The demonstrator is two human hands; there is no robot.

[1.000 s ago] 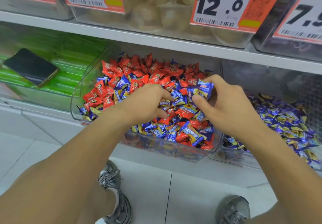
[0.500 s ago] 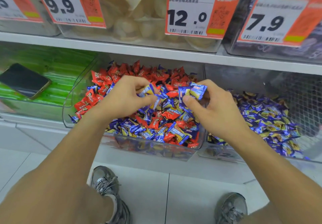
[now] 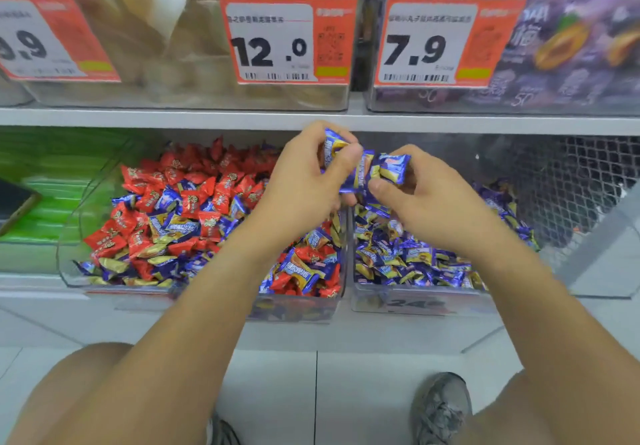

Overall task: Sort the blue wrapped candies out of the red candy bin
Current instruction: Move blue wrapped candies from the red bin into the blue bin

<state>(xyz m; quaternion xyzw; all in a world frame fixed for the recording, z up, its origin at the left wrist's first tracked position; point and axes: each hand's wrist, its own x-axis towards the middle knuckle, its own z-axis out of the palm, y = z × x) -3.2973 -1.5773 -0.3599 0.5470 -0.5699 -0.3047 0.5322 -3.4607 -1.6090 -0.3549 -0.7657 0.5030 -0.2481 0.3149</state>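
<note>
A clear bin [image 3: 72, 264] on the lower shelf holds red wrapped candies [image 3: 194, 199] mixed with blue wrapped candies [image 3: 173, 226]. To its right a second clear bin [image 3: 415, 302] holds only blue candies [image 3: 408, 254]. My left hand [image 3: 304, 181] is raised above the divide between the two bins and grips several blue candies [image 3: 349, 167]. My right hand [image 3: 426, 199] is close beside it, over the blue bin, and pinches blue candies [image 3: 393, 167] between thumb and fingers. The two hands almost touch.
A green-filled bin [image 3: 52, 202] with a dark phone [image 3: 14, 202] on it stands at the left. The upper shelf [image 3: 173, 119] carries bins with price tags 9.9, 12.0 [image 3: 273, 43] and 7.9. A wire mesh [image 3: 571, 181] lies right. My shoes [image 3: 440, 410] stand on the white tiled floor.
My left hand lifted out of the mixed bin with blue candies and moved right and up to meet my right hand. Both hands now hover near the blue bin.
</note>
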